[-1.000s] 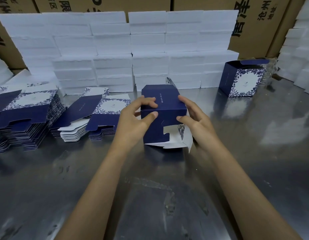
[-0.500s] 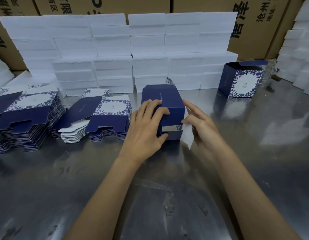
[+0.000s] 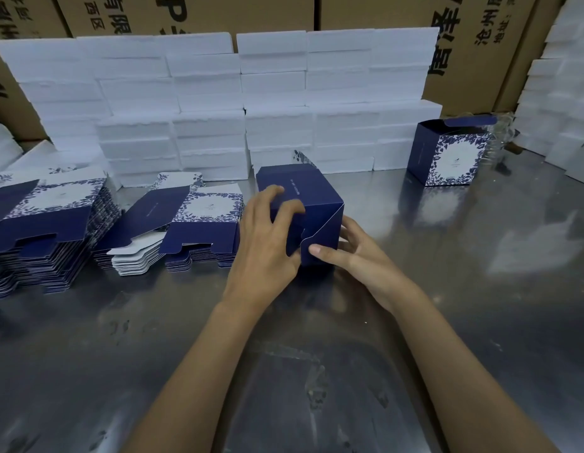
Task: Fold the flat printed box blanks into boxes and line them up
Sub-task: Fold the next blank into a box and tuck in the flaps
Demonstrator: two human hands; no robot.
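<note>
White flap now folded shut; left hand (image 3: 263,238) hides box (image 3: 312,209) corner

Your left hand (image 3: 266,238) hides the near-left face of the box (image 3: 303,204); its underside isn't visible. Small print on the box top is too small to read. The left blank stack (image 3: 39,237) and cartons (image 3: 192,14) at back are cut off by frame edges.
</note>
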